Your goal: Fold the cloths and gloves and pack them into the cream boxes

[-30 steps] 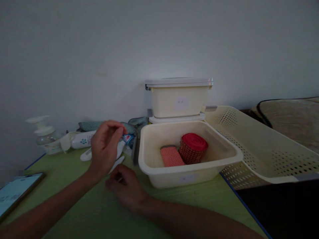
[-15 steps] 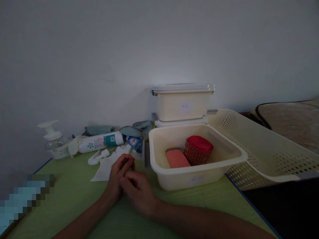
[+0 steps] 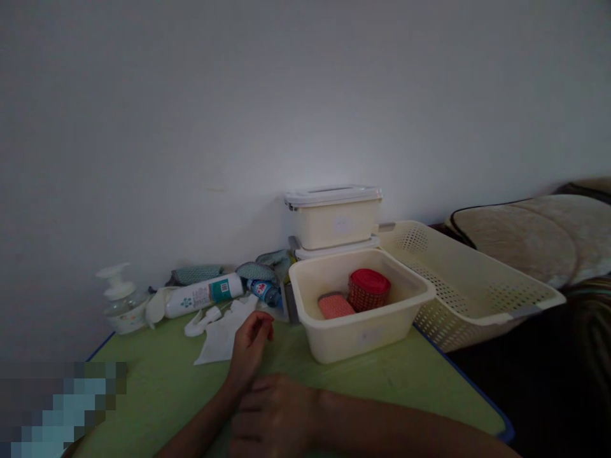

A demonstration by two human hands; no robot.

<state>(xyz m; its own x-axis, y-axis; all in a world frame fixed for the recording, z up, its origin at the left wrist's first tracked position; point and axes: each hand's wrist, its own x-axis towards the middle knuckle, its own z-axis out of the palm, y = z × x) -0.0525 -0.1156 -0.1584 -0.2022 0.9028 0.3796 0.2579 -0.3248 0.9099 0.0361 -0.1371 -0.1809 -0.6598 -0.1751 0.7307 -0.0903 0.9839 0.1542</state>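
Observation:
My left hand (image 3: pixel 251 346) is raised just above the green tabletop, near the edge of a white tissue (image 3: pixel 222 334). Its fingers are loosely curled and nothing shows in them. Lower and closer to me, my right hand (image 3: pixel 274 413) lies across my left forearm, back of the hand up, fingers bent inward with their tips hidden. To the right of my hands stands an open cream plastic bin (image 3: pixel 363 337). Inside it are a pink folded cloth (image 3: pixel 337 305) and a red roll of patterned ribbon-like material (image 3: pixel 368 289).
Behind the bin, a lidded cream box (image 3: pixel 334 222) is stacked on another lid. A perforated basket (image 3: pixel 496 292) stands at right beside cushions (image 3: pixel 520 235). Along the wall lie a pump bottle (image 3: pixel 121 299), a white bottle (image 3: pixel 205 296), a blue-labelled bottle (image 3: pixel 265 292) and grey-green cloths (image 3: pixel 198 275).
My hands have come apart from their clasp. The right hand has slid down toward me onto the left forearm. The view has shifted, showing more of the cushions at right.

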